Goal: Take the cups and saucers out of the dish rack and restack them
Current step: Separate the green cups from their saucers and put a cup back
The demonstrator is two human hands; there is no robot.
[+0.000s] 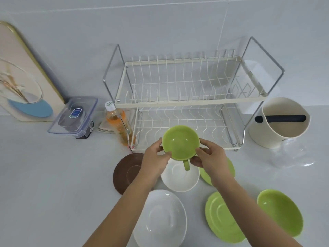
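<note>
A green cup [180,142] with its handle pointing toward me is held in front of the white two-tier dish rack [190,102]. My left hand [156,162] grips its left rim and my right hand [209,157] pinches its right side. Below it on the counter lie a white saucer [179,179], a brown saucer [126,172], and a green saucer [206,175] partly hidden by my right wrist. Nearer me are a larger white saucer [160,220], another green saucer [222,216] and a green cup [279,211]. Both rack tiers show no dishes.
A cream tub with a black bar [279,122] stands right of the rack, clear plastic [292,154] in front of it. Left of the rack are an orange-liquid bottle [117,122], a clear lidded box [74,116] and a framed picture [21,77] against the wall.
</note>
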